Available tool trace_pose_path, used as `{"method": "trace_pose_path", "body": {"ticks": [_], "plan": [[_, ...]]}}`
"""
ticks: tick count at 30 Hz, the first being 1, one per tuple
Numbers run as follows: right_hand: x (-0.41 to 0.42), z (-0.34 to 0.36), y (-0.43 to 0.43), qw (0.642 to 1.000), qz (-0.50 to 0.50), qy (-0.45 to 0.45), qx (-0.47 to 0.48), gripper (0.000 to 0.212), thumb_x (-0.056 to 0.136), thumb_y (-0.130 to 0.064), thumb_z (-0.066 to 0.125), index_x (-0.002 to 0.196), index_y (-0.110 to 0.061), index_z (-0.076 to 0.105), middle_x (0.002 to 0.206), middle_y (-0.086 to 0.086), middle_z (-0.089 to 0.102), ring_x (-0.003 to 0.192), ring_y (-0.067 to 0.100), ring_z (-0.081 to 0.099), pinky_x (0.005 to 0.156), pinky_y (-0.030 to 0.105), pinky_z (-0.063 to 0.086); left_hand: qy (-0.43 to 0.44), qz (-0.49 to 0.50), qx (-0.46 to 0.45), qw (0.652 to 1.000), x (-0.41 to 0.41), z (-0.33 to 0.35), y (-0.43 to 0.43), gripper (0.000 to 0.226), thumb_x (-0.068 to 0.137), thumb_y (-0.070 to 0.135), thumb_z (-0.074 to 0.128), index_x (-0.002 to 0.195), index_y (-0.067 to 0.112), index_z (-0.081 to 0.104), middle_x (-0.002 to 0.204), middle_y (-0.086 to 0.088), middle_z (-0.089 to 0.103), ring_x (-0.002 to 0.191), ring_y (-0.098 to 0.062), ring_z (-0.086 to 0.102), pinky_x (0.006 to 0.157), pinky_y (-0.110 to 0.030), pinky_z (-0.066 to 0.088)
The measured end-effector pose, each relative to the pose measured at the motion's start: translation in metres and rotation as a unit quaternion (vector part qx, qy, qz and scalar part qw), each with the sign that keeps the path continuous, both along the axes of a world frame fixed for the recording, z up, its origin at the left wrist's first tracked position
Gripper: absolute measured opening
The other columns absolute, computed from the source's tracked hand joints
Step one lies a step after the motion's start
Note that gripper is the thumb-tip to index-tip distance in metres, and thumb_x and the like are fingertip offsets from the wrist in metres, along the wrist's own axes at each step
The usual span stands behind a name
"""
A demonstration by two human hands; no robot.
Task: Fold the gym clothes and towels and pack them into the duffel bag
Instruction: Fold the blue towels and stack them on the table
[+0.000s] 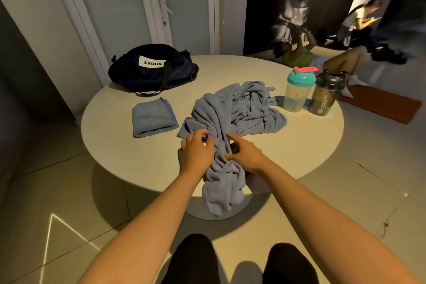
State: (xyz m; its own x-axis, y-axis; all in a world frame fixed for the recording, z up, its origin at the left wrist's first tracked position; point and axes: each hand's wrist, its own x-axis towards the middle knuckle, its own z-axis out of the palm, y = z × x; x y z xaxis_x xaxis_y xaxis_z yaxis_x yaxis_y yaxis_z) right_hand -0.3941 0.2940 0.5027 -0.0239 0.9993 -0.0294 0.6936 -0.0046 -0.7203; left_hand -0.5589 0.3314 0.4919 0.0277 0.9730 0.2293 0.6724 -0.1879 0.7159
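Observation:
A crumpled blue towel [239, 113] lies in the middle of the round beige table [143, 163], with one end hanging over the near edge. My left hand [197, 151] pinches its fabric at the near left. My right hand [245, 153] grips a bunched fold just beside it. To the left of the heap lies a small folded blue towel [153, 119]. At the far left of the table sits a dark navy duffel bag [153, 69] with a white label.
Two shaker bottles stand at the table's right: a clear one with a teal lid [297, 90] and a dark one [327, 93]. Beyond the table a person lies on the floor near an orange mat [382, 106]. Another person sits farther back.

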Motion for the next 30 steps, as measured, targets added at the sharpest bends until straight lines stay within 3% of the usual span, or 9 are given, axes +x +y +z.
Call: {"method": "trace_pose_path", "body": {"ticks": [4, 7, 11, 16, 19, 22, 24, 27, 30], "plan": [[-0.005, 0.022, -0.026, 0.995, 0.084, 0.056, -0.028, 0.066, 0.084, 0.016, 0.047, 0.136, -0.022, 0.062, 0.126, 0.004, 0.066, 0.1, 0.014, 0.063, 0.083, 0.026, 0.051, 0.003, -0.049, -0.086, 0.995, 0.003, -0.007, -0.003, 0.05, 0.104, 0.052, 0.03, 0.151, 0.035, 0.034, 0.151, -0.005, 0.049, 0.133, -0.033, 0.047, 0.111, -0.05, 0.035], [0.002, 0.033, -0.047, 0.988, 0.106, 0.045, -0.099, 0.062, 0.082, 0.017, 0.037, 0.104, -0.021, 0.08, 0.1, -0.004, 0.076, 0.08, 0.01, 0.066, 0.074, 0.027, 0.055, -0.174, -0.07, -0.125, 0.974, 0.0, -0.011, 0.0, 0.058, 0.098, 0.063, 0.035, 0.153, 0.046, 0.023, 0.157, -0.005, 0.041, 0.137, -0.032, 0.046, 0.109, -0.052, 0.042], [0.01, 0.05, -0.062, 0.971, 0.151, 0.019, -0.184, 0.049, 0.095, 0.004, 0.041, 0.086, -0.021, 0.082, 0.092, -0.009, 0.077, 0.086, 0.013, 0.069, 0.082, 0.022, 0.054, -0.209, -0.096, -0.124, 0.965, -0.001, -0.011, -0.001, 0.062, 0.099, 0.056, 0.048, 0.155, 0.038, 0.027, 0.163, 0.0, 0.029, 0.145, -0.025, 0.036, 0.116, -0.047, 0.037], [0.024, 0.026, -0.03, 0.995, -0.025, -0.099, 0.008, 0.042, 0.086, 0.005, 0.042, 0.096, -0.019, 0.075, 0.114, 0.011, 0.071, 0.095, 0.034, 0.059, 0.079, 0.032, 0.046, -0.009, -0.075, -0.074, 0.994, 0.007, -0.012, -0.001, 0.064, 0.102, 0.049, 0.047, 0.157, 0.027, 0.025, 0.161, -0.007, 0.033, 0.142, -0.034, 0.038, 0.113, -0.049, 0.035], [0.02, 0.021, -0.014, 0.997, -0.04, -0.063, -0.015, 0.036, 0.095, -0.009, 0.042, 0.114, -0.017, 0.071, 0.114, 0.005, 0.064, 0.104, 0.031, 0.056, 0.086, 0.033, 0.039, 0.058, -0.1, -0.081, 0.99, 0.015, -0.011, 0.009, 0.065, 0.102, 0.049, 0.045, 0.158, 0.024, 0.023, 0.163, -0.008, 0.028, 0.144, -0.032, 0.036, 0.116, -0.048, 0.029], [0.016, 0.021, 0.014, 0.997, -0.04, -0.047, -0.047, 0.024, 0.089, -0.034, 0.037, 0.071, -0.032, 0.053, 0.074, -0.007, 0.047, 0.074, 0.022, 0.044, 0.081, 0.05, 0.032, 0.086, -0.119, -0.082, 0.986, 0.024, -0.012, 0.027, 0.065, 0.104, 0.047, 0.042, 0.159, 0.022, 0.02, 0.166, -0.006, 0.021, 0.15, -0.027, 0.026, 0.122, -0.047, 0.016], [0.02, 0.009, 0.042, 0.998, -0.026, -0.018, -0.062, 0.021, 0.079, -0.042, 0.035, 0.067, -0.029, 0.046, 0.077, -0.001, 0.049, 0.072, 0.018, 0.039, 0.085, 0.057, 0.032, 0.073, -0.12, -0.101, 0.985, 0.027, -0.014, 0.047, 0.067, 0.104, 0.047, 0.044, 0.16, 0.022, 0.018, 0.167, -0.007, 0.017, 0.151, -0.028, 0.022, 0.122, -0.048, 0.015], [0.02, 0.002, 0.072, 0.997, -0.015, -0.024, -0.073, 0.034, 0.075, -0.052, 0.035, 0.099, -0.046, 0.057, 0.15, 0.004, 0.041, 0.109, 0.026, 0.042, 0.098, 0.06, 0.025, 0.033, -0.108, -0.115, 0.987, 0.029, -0.017, 0.08, 0.073, 0.101, 0.045, 0.052, 0.161, 0.023, 0.015, 0.168, -0.006, 0.01, 0.151, -0.031, 0.023, 0.12, -0.048, 0.025], [0.006, 0.02, 0.077, 0.996, -0.032, -0.067, -0.047, 0.063, 0.101, -0.033, 0.039, 0.159, -0.031, 0.015, 0.168, -0.004, -0.006, 0.152, 0.022, 0.007, 0.117, 0.053, 0.003, -0.043, -0.11, -0.101, 0.988, 0.033, -0.01, 0.103, 0.072, 0.103, 0.032, 0.053, 0.161, 0.018, 0.013, 0.169, -0.006, 0.004, 0.153, -0.027, 0.019, 0.121, -0.042, 0.026]]}}
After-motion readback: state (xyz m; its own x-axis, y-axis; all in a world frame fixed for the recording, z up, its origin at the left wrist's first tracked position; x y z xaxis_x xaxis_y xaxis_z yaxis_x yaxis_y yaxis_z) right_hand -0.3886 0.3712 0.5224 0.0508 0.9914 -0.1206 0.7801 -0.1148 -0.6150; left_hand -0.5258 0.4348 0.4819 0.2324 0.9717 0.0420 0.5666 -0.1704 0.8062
